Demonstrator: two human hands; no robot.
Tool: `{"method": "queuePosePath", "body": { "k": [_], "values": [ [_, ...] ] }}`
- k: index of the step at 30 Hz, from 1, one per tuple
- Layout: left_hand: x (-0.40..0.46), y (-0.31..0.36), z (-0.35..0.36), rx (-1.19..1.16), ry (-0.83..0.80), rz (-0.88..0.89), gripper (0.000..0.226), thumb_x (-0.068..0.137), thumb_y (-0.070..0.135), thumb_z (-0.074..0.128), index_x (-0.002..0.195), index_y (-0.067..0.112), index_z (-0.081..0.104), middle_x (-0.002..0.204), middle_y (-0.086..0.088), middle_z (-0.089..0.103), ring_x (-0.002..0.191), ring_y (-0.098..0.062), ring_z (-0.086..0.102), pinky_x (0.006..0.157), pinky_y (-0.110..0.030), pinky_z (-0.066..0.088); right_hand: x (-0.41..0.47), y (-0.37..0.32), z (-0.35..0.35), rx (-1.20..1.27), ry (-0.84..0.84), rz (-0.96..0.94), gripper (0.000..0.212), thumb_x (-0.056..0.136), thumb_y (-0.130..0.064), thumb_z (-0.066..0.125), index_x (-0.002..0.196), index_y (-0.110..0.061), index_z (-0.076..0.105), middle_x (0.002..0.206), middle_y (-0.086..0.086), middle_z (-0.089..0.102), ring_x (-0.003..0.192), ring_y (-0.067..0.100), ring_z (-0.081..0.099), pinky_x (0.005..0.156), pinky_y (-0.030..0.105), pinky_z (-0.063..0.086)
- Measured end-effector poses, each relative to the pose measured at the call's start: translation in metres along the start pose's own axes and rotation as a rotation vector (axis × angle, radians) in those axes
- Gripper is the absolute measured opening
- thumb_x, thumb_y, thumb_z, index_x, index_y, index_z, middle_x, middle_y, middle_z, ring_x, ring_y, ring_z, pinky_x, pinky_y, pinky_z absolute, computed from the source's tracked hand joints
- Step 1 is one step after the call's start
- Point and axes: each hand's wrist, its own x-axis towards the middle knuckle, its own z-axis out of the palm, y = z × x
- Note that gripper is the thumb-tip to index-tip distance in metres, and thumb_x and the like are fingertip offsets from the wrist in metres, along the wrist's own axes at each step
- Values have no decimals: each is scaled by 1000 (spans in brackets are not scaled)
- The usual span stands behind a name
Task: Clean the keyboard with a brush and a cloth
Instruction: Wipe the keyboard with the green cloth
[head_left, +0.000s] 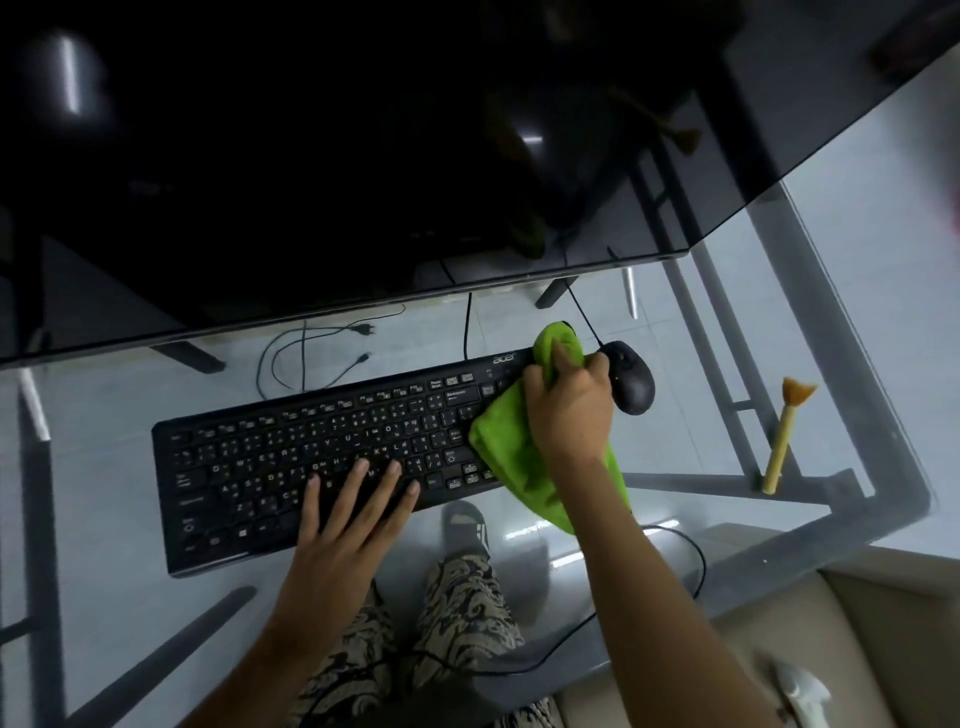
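A black keyboard (291, 457) lies slanted on the glass desk. My right hand (571, 410) is shut on a green cloth (509, 462) and presses it onto the keyboard's right end, covering the number pad. The cloth bunches above my fingers and hangs down past the keyboard's near edge. My left hand (348, 519) rests flat on the keys near the front middle, fingers spread, holding the keyboard down. A brush (784, 436) with a pale yellow handle and orange bristles lies on the desk at the right, away from both hands.
A black mouse (631, 376) sits just right of the cloth, its cable running back. A large dark monitor (337, 156) overhangs the back of the glass desk (857, 415). Loose cables (311, 358) lie behind the keyboard. My patterned trousers show through the glass.
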Motion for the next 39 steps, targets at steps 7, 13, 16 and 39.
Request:
{"method": "queuePosePath", "body": {
  "k": [7,13,16,39],
  "values": [
    [-1,-2,1,36,-5,-10,68,81,5,33,147,21,29,154,-8,27,144,-32,17,108,-69,17,-27,47,-32,55,-209,-455,48,81,-36,51,122,-16,66,96,7,46,83,28,54,81,33,50],
    [0,-1,0,13,-2,-12,67,80,6,33,146,20,30,154,-8,26,143,-31,21,110,-66,14,-19,45,-34,-63,-132,-432,42,80,-39,50,113,-20,71,95,12,50,85,33,54,69,42,55],
    [-1,-1,0,2,8,-40,67,81,8,34,146,20,30,154,-8,25,142,-31,22,110,-66,12,-26,28,-21,-56,-77,-434,38,79,-33,54,110,-19,72,95,15,51,83,35,52,72,42,52],
    [1,-3,4,2,76,-35,63,83,3,30,143,19,40,153,-11,29,141,-31,26,110,-63,16,-21,20,-30,-305,-336,-952,36,80,-38,51,109,-32,71,103,7,58,91,27,52,78,41,44]
  ]
}}
